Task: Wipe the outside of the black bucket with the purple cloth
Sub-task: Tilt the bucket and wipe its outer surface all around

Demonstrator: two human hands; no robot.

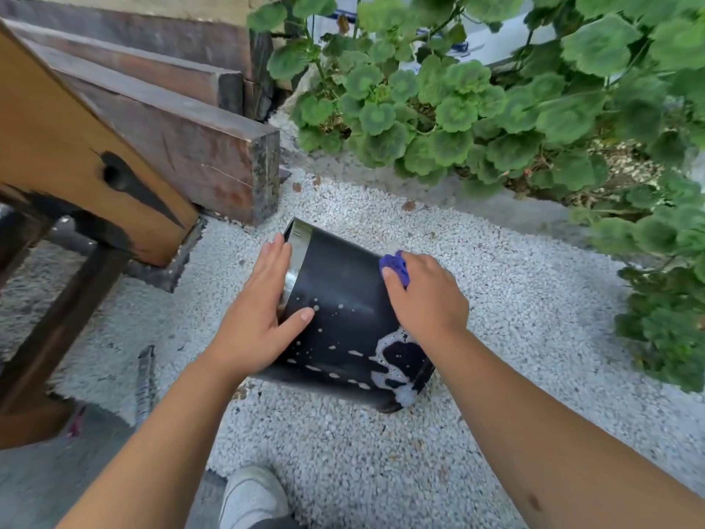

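Seen from the head camera, a black bucket (343, 299) is lying tipped on its side on white gravel (496, 299), its open mouth with a pale inner rim pointing away toward dark wooden beams (183, 139); what is inside cannot be seen. White foam (396, 360) is clinging to its wall near the base, with scattered flecks across the side. The left hand (263, 299) is resting flat against the bucket near the rim, fingers together and thumb spread across the black wall. The right hand (427, 295) is curling around a bunched purple cloth (396, 267), pressing it against the bucket's upper side. Green leafy plants (457, 101) are crowding the gravel's far edge, and a grey shoe (251, 494) is showing below.
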